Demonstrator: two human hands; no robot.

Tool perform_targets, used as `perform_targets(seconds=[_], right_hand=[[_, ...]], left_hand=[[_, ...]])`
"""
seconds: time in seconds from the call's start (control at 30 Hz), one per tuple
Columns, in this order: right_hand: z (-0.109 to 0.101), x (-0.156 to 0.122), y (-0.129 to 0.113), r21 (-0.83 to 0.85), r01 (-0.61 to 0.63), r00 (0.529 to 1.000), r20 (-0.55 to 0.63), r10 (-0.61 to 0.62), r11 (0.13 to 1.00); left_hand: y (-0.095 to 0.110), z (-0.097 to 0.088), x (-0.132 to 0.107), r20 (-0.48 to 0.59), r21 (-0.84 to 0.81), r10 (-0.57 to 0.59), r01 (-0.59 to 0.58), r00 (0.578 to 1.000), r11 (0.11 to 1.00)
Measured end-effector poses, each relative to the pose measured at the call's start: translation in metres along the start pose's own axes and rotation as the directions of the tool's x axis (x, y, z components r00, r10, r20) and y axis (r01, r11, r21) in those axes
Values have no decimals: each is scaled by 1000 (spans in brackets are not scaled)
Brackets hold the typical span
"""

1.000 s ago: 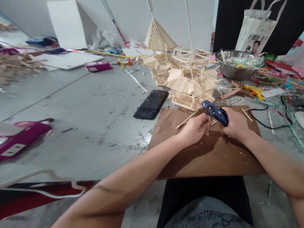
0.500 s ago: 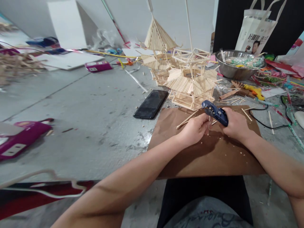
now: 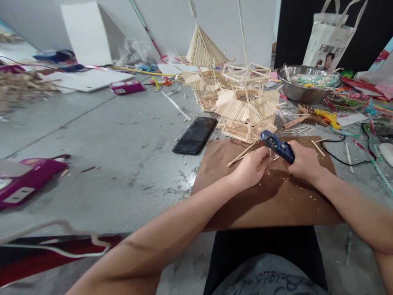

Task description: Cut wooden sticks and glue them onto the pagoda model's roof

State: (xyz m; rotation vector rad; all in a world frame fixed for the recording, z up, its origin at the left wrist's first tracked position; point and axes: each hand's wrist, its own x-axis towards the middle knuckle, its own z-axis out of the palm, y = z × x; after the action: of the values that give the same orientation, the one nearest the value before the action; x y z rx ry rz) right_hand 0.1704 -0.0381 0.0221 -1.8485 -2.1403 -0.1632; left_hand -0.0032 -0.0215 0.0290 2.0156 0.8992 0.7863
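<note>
My right hand is closed around the handles of blue cutting shears, whose head points left above the brown cardboard. Beside the head, my left hand pinches a short wooden stick, upright at the fingertips; its lower end is partly hidden by the fingers. Looser sticks lie on the cardboard behind the left hand, and small chips are scattered in front. Just beyond the hands stands a pavilion-like model built of sticks, with a second, taller model with a pointed roof behind it.
A black phone lies left of the cardboard. Further left is a purple power strip, with another purple strip at the back. A metal bowl, a yellow glue gun and a black cable are to the right.
The shears' handles look closer together than before, and the head has tilted slightly. My left hand stays almost in place with the stick. The view has shifted very slightly.
</note>
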Motion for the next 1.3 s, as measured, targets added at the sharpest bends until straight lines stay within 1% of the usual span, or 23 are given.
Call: perform_targets(seconds=[0.13,0.3,0.57,0.67,0.8,1.0,1.13,1.2,1.3], right_hand=[[-1,1,0,-53,-29,999,32,31,998],[-5,3,0,-78,-52,994,92,59,996],[-8,6,1,-86,-69,989,124,79,994],[-7,8,5,-61,-35,994,100,41,997],[-4,9,9,-38,-5,998,69,8,999],[-3,6,6,-71,-41,997,68,46,997],[-3,4,4,-83,-68,996,57,73,994],[-1,5,6,-55,-91,996,15,92,994],[3,12,16,1,-149,981,-124,148,989]], left_hand=[[0,0,1,18,-23,-13,14,1000,1000],[-1,3,1,26,-60,-30,32,999,998],[-4,4,2,34,-111,-54,58,998,992],[-5,4,2,32,-101,-60,63,998,993],[-6,4,2,15,-100,-38,39,999,994],[-6,4,2,15,-88,-20,21,1000,996],[-4,3,2,23,-92,-37,39,999,995],[-4,3,1,28,-101,-40,42,999,994],[-5,2,1,39,-140,-32,37,999,990]])
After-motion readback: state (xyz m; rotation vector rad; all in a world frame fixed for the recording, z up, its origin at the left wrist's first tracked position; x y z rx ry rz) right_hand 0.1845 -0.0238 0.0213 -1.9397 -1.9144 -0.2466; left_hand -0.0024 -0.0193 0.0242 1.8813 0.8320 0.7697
